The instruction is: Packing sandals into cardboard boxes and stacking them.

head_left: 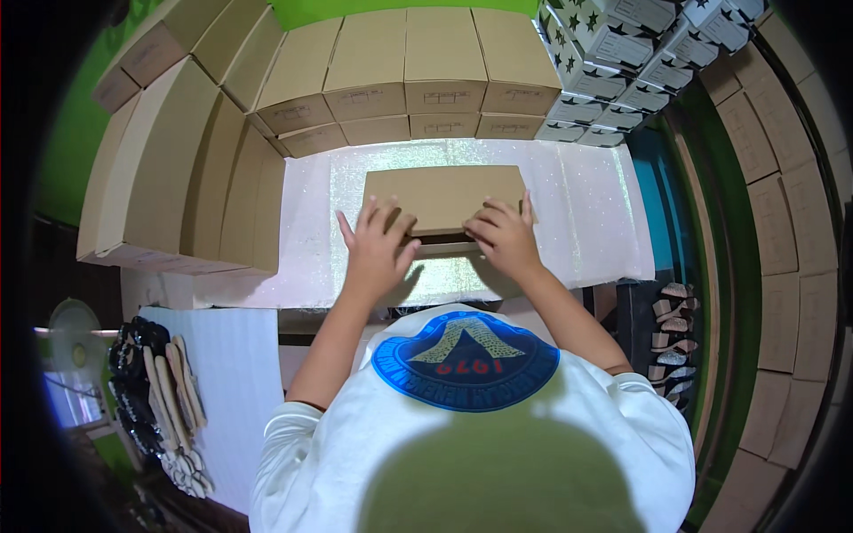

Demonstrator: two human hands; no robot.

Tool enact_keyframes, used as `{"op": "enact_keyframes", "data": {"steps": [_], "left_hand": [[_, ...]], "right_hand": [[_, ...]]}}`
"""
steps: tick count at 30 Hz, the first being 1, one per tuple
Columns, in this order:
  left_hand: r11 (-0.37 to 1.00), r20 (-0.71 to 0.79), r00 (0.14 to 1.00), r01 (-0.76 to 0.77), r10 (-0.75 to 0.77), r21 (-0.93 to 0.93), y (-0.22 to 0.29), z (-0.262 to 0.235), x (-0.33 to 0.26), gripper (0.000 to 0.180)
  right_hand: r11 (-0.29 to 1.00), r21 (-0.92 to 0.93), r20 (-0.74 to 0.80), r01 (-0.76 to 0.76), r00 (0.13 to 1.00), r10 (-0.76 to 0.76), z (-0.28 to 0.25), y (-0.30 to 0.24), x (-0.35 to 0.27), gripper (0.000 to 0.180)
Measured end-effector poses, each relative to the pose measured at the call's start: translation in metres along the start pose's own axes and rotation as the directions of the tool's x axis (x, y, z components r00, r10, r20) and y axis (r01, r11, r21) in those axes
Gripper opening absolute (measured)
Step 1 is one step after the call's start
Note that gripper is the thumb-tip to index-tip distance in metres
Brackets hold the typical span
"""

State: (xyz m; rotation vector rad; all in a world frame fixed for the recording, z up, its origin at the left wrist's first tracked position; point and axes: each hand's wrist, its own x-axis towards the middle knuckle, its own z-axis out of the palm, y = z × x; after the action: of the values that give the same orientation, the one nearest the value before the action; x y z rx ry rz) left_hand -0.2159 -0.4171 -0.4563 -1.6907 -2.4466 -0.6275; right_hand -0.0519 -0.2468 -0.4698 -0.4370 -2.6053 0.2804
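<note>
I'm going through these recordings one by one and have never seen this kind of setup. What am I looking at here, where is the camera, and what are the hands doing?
There is no machine: a person works with bare hands. The single picture comes from a wide fisheye camera on the person's head, looking down, so straight edges bend near the rim. The left hand and right hand both press flat on the near edge of a brown cardboard box, which lies on a glittery white table cover. Neither hand closes a grip around it. Stacked brown boxes stand behind and to the left; star-patterned boxes are at the upper right. Sandals sit low on the right.
</note>
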Motion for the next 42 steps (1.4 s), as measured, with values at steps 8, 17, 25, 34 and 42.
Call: {"op": "enact_keyframes", "data": {"steps": [8,17,25,34,42], "left_hand": [[0.992,0.155,0.981,-0.126,0.119,0.03,0.014,0.056,-0.009,0.059],[0.996,0.124,0.992,-0.021,0.01,0.088,-0.002,0.068,-0.008,0.066],[0.981,0.056,0.99,0.123,-0.133,0.151,-0.037,0.062,-0.031,0.072],[0.942,0.173,0.93,0.333,-0.325,-0.024,-0.035,0.058,-0.037,0.063],[0.913,0.062,0.916,0.4,-0.396,-0.074,-0.027,0.014,-0.003,0.046]], "right_hand": [[1.0,0.024,0.205,0.006,0.979,-0.011,0.033,-0.012,-0.016,0.033],[0.997,-0.066,0.18,-0.044,0.982,0.055,0.041,-0.007,-0.03,0.052],[0.928,-0.219,0.068,-0.302,0.944,0.323,0.022,0.039,-0.059,0.06],[0.839,0.233,0.077,-0.491,0.87,0.487,0.025,0.041,-0.062,0.054],[0.765,0.291,0.054,-0.575,0.808,0.587,-0.017,0.033,-0.021,0.047]]}}
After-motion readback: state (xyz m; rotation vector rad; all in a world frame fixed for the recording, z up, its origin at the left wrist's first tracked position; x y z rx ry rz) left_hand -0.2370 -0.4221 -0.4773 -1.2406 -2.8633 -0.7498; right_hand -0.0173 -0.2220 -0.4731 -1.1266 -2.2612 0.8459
